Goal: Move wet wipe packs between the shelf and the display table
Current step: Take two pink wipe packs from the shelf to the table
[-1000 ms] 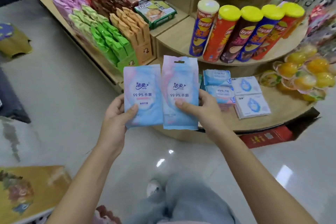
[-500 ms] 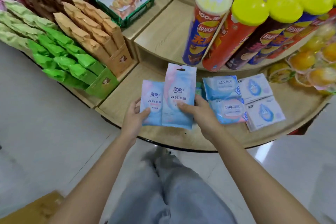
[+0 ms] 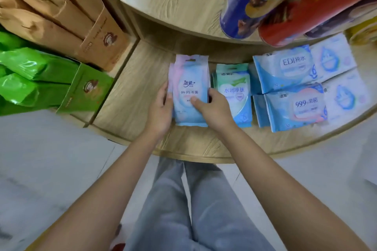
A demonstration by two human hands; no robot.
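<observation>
Two pink-and-blue wet wipe packs point(image 3: 190, 85) lie stacked on the lowest wooden tier of the display table point(image 3: 130, 98), the top one nearly covering the other. My left hand point(image 3: 161, 109) holds the stack at its left edge. My right hand point(image 3: 212, 106) grips the right edge, thumb pressed on the top pack's face. A green-and-blue wipe pack point(image 3: 234, 89) lies just right of them, partly under my right hand.
Larger blue wipe packs point(image 3: 285, 71) and white packs point(image 3: 334, 61) fill the tier to the right. Chip cans point(image 3: 255, 6) stand on the tier above. Brown boxes point(image 3: 67, 18) and green boxes point(image 3: 40, 83) sit at the left. The floor lies below the table edge.
The two packs, held side by side in the air a second ago, have come down onto the lowest tier and been slid into one stack. My view has moved in close.
</observation>
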